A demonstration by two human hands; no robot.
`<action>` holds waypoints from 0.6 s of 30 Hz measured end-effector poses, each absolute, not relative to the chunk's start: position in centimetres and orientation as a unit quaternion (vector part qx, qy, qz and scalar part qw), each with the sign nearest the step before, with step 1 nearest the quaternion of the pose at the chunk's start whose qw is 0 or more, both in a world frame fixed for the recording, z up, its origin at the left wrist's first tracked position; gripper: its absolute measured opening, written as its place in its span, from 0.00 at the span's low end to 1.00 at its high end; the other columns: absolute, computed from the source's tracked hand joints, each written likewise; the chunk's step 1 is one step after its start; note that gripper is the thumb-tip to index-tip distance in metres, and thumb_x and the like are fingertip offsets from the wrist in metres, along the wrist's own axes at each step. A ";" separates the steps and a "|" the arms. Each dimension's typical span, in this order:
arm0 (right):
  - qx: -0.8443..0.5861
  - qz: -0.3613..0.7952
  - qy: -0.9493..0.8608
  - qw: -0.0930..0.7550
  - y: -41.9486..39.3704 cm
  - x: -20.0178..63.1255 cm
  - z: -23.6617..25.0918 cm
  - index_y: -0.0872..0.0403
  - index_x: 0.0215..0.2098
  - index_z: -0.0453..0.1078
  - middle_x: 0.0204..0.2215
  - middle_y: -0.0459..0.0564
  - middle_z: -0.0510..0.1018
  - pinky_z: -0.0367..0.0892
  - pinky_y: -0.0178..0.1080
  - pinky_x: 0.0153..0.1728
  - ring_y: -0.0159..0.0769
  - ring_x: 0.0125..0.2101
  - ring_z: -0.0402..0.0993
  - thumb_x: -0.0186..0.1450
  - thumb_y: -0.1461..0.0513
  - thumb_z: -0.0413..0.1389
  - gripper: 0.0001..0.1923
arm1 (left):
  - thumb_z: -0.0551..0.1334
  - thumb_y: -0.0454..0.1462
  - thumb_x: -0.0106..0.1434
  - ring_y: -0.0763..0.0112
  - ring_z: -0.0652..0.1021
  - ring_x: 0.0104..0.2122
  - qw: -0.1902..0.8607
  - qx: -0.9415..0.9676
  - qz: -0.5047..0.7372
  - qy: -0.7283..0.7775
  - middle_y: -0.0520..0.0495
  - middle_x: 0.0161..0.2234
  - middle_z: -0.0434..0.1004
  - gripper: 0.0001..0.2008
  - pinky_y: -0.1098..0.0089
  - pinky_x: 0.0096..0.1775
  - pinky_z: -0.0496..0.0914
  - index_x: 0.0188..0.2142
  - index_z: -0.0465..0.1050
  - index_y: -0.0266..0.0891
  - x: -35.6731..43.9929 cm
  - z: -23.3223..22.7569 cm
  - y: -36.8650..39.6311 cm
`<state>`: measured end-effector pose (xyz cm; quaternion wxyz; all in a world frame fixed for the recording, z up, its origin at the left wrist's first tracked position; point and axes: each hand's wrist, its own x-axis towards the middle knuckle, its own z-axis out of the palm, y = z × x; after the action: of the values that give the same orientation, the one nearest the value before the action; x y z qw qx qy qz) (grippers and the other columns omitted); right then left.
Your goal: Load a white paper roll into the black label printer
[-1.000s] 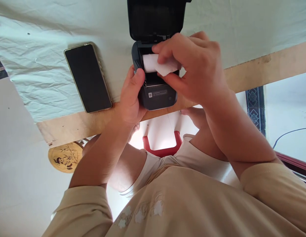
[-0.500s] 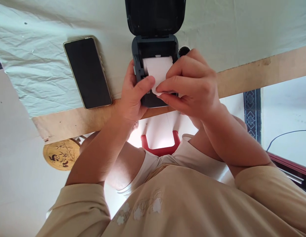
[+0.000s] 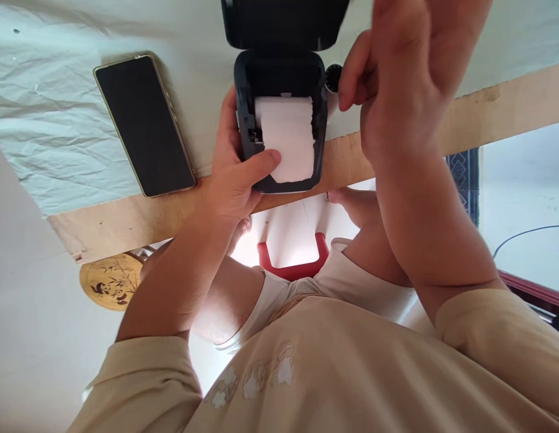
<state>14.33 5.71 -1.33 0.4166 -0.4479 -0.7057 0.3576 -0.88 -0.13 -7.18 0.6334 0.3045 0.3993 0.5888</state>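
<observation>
My left hand [image 3: 234,162] grips the left side of a small dark portable printer [image 3: 319,144] at the table's front edge. Its thumb lies on the strip of white paper [image 3: 288,129] that hangs out over the printer's opening, with a ragged right edge. The printer's black lid [image 3: 284,21] is swung up and back. To the right of the printer, apart from the paper, my right hand [image 3: 392,78] is raised, with some fingers curled. Its other fingers are blurred or hidden, and I see nothing in it.
A phone [image 3: 144,126] with a dark screen lies to the left on the pale cloth [image 3: 49,132]. A small round black-topped object [image 3: 333,78] stands just right of the printer. Bare wood [image 3: 126,225] runs along the table's front edge. Below are a red stool [image 3: 297,272] and a round panda-printed seat [image 3: 110,282].
My right hand has let go of the paper's end and moved up and right. The paper now lies flatter over the opening. My left hand keeps its hold on the printer.
</observation>
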 end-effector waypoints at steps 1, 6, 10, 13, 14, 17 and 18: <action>-0.459 0.336 -0.685 0.455 5.6 14.2 -1.3 0.57 0.46 0.59 0.39 0.49 0.72 0.54 0.28 0.23 0.15 0.21 0.58 0.71 0.54 0.35 0.19 | 0.72 0.37 0.47 0.62 0.80 0.47 0.633 0.300 0.590 0.402 0.52 0.47 0.77 0.31 0.62 0.49 0.76 0.51 0.69 0.53 -0.9 -7.2 -0.2; -0.423 0.290 -0.726 0.458 4.9 14.7 -1.9 0.58 0.46 0.64 0.46 0.50 0.73 0.72 0.30 0.43 0.24 0.44 0.75 0.68 0.58 0.44 0.15 | 0.72 0.37 0.46 0.62 0.80 0.46 0.639 0.284 0.600 0.389 0.53 0.46 0.78 0.32 0.62 0.48 0.76 0.52 0.68 0.54 -1.0 -7.4 -0.1; -0.376 0.279 -0.794 0.387 4.2 15.5 -1.9 0.57 0.50 0.66 0.53 0.49 0.72 0.71 0.35 0.58 0.28 0.56 0.70 0.67 0.55 0.50 0.18 | 0.71 0.46 0.49 0.61 0.78 0.50 0.662 0.284 0.619 0.314 0.54 0.46 0.80 0.29 0.63 0.52 0.74 0.52 0.70 0.53 -1.0 -7.0 0.0; -0.385 0.291 -0.803 0.350 3.7 15.3 -1.1 0.57 0.50 0.65 0.53 0.51 0.70 0.72 0.29 0.39 0.28 0.56 0.69 0.65 0.56 0.51 0.19 | 0.67 0.53 0.54 0.57 0.75 0.57 0.679 0.288 0.583 0.340 0.51 0.47 0.80 0.23 0.64 0.52 0.75 0.46 0.73 0.48 -1.0 -6.3 -0.2; -0.389 0.298 -0.803 0.340 3.6 15.2 -0.8 0.58 0.50 0.64 0.52 0.52 0.70 0.69 0.28 0.33 0.28 0.55 0.69 0.65 0.57 0.51 0.18 | 0.66 0.52 0.56 0.56 0.74 0.58 0.681 0.282 0.575 0.355 0.50 0.47 0.80 0.19 0.64 0.51 0.75 0.43 0.73 0.46 -1.0 -6.0 -0.3; -0.409 0.313 -0.796 0.319 3.1 14.8 -0.3 0.60 0.47 0.61 0.48 0.56 0.67 0.62 0.28 0.26 0.29 0.52 0.66 0.61 0.61 0.50 0.17 | 0.66 0.46 0.57 0.55 0.76 0.57 0.687 0.279 0.568 0.356 0.47 0.44 0.81 0.14 0.63 0.48 0.76 0.41 0.73 0.44 -0.8 -5.4 -0.5; -0.412 0.314 -0.794 0.319 3.0 14.8 -0.2 0.60 0.47 0.61 0.48 0.57 0.66 0.60 0.28 0.26 0.29 0.52 0.64 0.61 0.61 0.49 0.16 | 0.66 0.45 0.57 0.55 0.77 0.55 0.686 0.290 0.571 0.346 0.47 0.42 0.81 0.15 0.63 0.48 0.77 0.42 0.73 0.44 -0.7 -5.4 -0.4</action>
<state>14.77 2.97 -0.19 0.3193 -0.4117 -0.7937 0.3140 -0.67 -0.45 -5.39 0.6857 0.2896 0.3455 0.5714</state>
